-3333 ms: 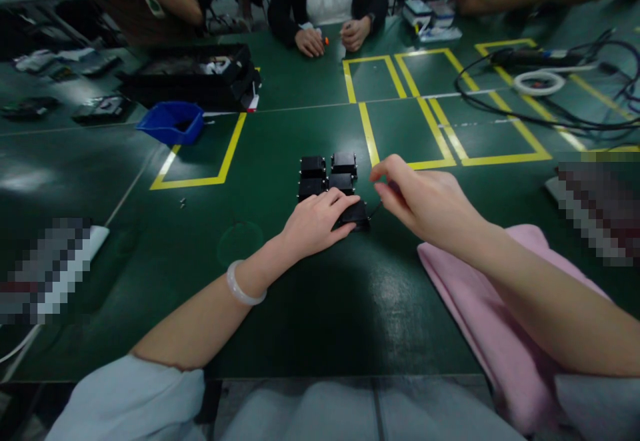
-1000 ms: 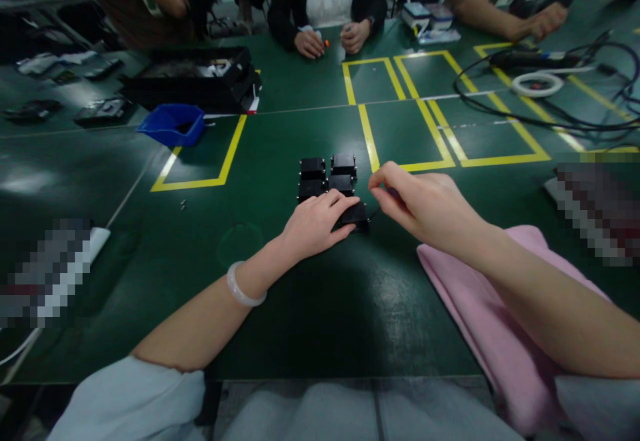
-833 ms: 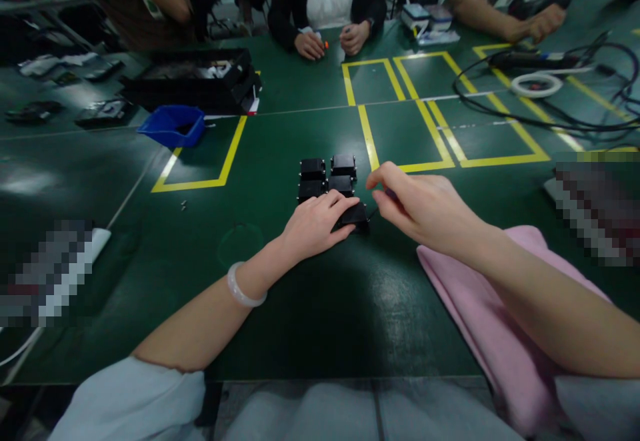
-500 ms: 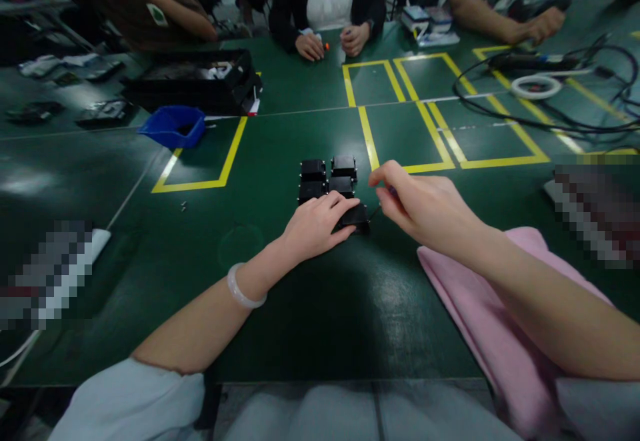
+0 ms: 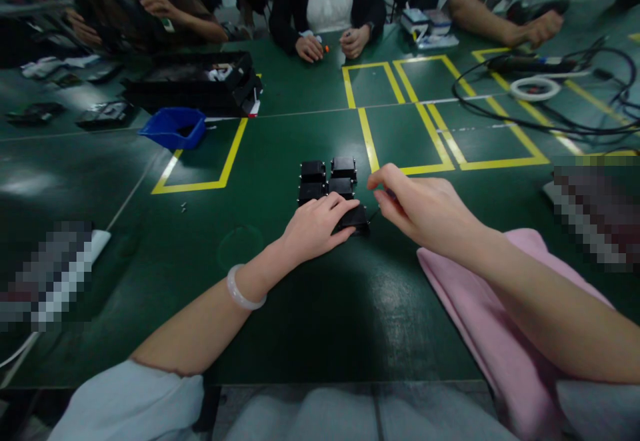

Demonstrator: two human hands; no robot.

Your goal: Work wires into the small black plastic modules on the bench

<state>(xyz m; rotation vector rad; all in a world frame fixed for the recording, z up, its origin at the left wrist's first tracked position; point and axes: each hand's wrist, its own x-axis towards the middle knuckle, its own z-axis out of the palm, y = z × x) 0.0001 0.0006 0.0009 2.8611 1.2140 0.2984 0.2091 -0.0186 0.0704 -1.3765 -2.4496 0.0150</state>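
My left hand (image 5: 317, 228) is closed on a small black block (image 5: 354, 216), with the thumb at its near edge and the fingers over its top and far side. Bright screw heads show at the block's right corners. My right hand (image 5: 407, 201) is curled in a pinch just right of the block. From it a thin dark tool shaft (image 5: 373, 216), like a screwdriver's, slants down to the block's right end; my fingers hide the handle. Beyond my left hand stand several similar black blocks (image 5: 313, 170) in two columns, with bright screws at their corners.
A pink cloth (image 5: 465, 294) lies under my right forearm. Tiny metal parts (image 5: 183, 207) and a blue scoop-shaped bin (image 5: 175, 128) are to the left, before a black tray (image 5: 200, 81). Black cables (image 5: 540, 118) coil at the right. Several people sit across the green table.
My hands and the black blocks stay nearly in place. At the far left, a person's hands have come up into view. The camera view has shifted very slightly.
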